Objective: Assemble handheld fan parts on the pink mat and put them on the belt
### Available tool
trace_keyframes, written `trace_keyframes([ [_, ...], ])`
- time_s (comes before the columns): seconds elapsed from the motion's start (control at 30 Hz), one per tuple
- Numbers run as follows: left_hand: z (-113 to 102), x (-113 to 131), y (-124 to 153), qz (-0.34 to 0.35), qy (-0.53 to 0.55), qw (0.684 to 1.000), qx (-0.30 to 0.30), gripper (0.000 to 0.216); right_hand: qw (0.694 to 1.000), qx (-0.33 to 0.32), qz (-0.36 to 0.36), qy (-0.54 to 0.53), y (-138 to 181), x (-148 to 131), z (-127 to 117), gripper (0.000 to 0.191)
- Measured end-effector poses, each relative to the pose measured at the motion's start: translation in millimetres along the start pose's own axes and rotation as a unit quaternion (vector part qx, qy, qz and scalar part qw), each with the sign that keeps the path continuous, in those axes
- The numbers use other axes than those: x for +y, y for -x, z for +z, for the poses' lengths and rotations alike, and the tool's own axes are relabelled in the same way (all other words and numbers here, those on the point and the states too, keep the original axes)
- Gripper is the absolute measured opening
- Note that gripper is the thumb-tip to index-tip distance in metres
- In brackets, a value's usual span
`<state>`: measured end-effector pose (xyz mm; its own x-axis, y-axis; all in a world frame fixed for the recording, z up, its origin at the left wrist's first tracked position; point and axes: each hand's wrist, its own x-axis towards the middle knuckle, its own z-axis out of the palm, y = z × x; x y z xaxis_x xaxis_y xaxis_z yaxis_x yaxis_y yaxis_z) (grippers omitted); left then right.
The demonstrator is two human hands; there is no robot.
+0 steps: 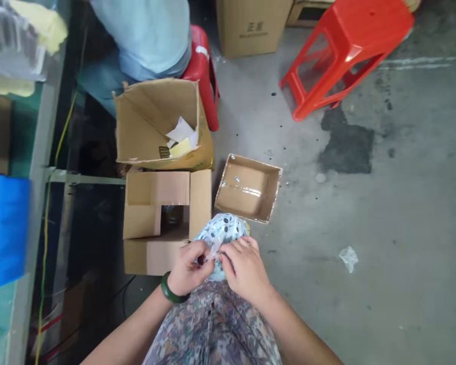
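A clear plastic bag [228, 227] full of small pale-blue pieces with dark spots rests at my lap. My left hand [192, 266], with a dark green bangle at the wrist, pinches the gathered plastic at the bag's mouth. Close beside it, my right hand [245, 263] lies over the bag's near right side, its thumb and fingers closed on the same gathered plastic. Both hands nearly meet there. What the pieces are exactly is too small to tell.
Just beyond the bag is a shallow cardboard box [251, 190] with a few small pieces. Left stand a carton with open flaps [140, 218] and a taller carton [144, 126] holding paper scraps. A seated person [152, 35], a red stool [349, 45] and a blue bin [11, 228] are nearby.
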<state>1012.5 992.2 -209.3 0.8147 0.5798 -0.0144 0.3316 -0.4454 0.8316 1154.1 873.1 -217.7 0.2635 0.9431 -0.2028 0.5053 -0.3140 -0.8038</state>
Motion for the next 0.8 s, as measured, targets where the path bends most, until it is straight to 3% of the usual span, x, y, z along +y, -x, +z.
trace_keyframes([
  [0.13, 59.6, -19.8, -25.3, -0.030, -0.044, 0.998, -0.028, 0.021, 0.994, -0.054, 0.092, 0.034, -0.8, 42.8, -19.2, 0.015],
  [0.27, 103.0, -45.9, -46.7, -0.072, -0.083, 0.991, -0.079, 0.010, 0.989, -0.074, 0.124, 0.037, -9.2, 81.2, -22.3, 0.020],
  [0.5, 154.1, -80.5, -92.9, -0.157, -0.169, 0.962, -0.145, 0.048, 0.978, -0.091, 0.183, 0.033, -26.4, 131.8, -9.1, 0.020],
  [0.67, 189.8, -104.4, -117.2, -0.175, -0.197, 0.948, -0.178, 0.054, 0.962, -0.084, 0.260, 0.018, -33.0, 165.5, -0.2, 0.022],
  [0.8, 199.6, -119.4, -124.5, -0.148, -0.175, 0.951, -0.206, 0.052, 0.948, -0.072, 0.310, -0.019, -30.9, 182.4, 7.4, 0.020],
])
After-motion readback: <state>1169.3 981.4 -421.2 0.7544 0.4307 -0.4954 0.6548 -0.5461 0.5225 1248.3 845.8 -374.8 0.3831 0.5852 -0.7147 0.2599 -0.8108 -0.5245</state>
